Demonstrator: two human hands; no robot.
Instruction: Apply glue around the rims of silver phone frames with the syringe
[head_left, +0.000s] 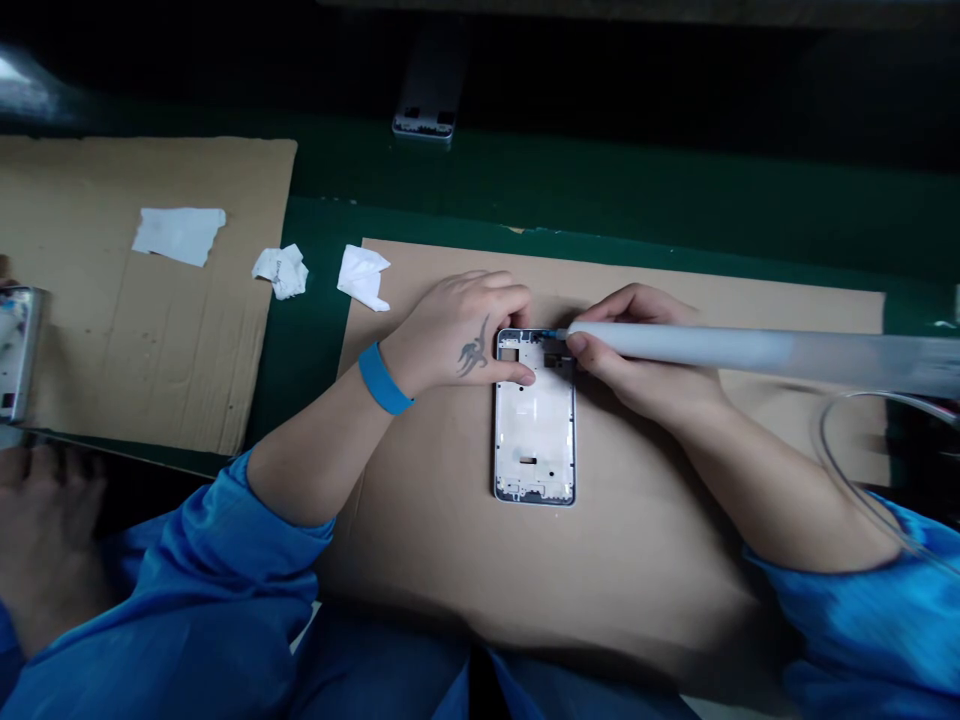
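Observation:
A white phone frame (534,430) with a metal rim lies flat on a brown cardboard sheet (637,520). My left hand (457,335) rests on its top left corner, fingers curled over the upper edge and thumb pressing on the frame. My right hand (637,355) grips a long translucent dispensing syringe (750,350) like a pen; the tip touches the frame's top edge near a small black part (556,358). A clear tube (847,470) loops from the syringe's back end at the right.
A second cardboard sheet (112,300) lies at the left with a white paper scrap (178,234). Two crumpled wipes (281,270) (364,275) sit on the green mat. Another person's hand (45,520) and a phone part (15,350) are at the left edge. A metal bracket (424,122) stands at the back.

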